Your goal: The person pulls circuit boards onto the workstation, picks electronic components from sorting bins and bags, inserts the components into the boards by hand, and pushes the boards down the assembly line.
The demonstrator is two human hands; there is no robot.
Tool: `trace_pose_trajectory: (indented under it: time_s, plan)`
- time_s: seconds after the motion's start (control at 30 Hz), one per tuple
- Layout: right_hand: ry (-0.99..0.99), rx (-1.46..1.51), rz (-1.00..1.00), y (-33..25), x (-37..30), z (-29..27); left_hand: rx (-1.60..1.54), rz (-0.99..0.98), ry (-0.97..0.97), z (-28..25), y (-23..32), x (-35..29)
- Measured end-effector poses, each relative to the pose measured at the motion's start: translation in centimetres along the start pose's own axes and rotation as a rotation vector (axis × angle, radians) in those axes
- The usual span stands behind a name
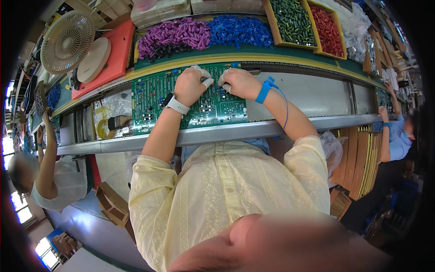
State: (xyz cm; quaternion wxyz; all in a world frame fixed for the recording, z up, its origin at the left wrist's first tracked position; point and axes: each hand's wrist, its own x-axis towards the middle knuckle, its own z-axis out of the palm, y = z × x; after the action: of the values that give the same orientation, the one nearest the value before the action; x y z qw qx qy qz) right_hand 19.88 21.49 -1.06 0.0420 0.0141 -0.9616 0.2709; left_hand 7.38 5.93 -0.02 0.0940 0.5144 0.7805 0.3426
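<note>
Left hand (pixel 190 86) and right hand (pixel 243 83) near each other — fingers (pixel 208 83) curled, perhaps pinched.

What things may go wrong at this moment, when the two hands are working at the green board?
The left hand and right hand are low among the small parts of the board, so fingers might knock one crooked.
The watch sits above the board too and might brush parts.
The purple pile and blue pile meet without a visible divider, so pieces could mix.
</note>
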Motion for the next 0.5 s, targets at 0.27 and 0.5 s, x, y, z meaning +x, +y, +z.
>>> trace_pose_trajectory:
  time_s: [0.27,0.5]
  plan:
    - [0.364,-0.158,0.292,5.2,2.4,-3.9,0.026,0.055,0.116,-0.9,-0.1,0.0]
    - [0.369,-0.224,0.422,6.7,3.2,-3.3,0.158,0.038,0.23,-2.1,-3.4,2.9]
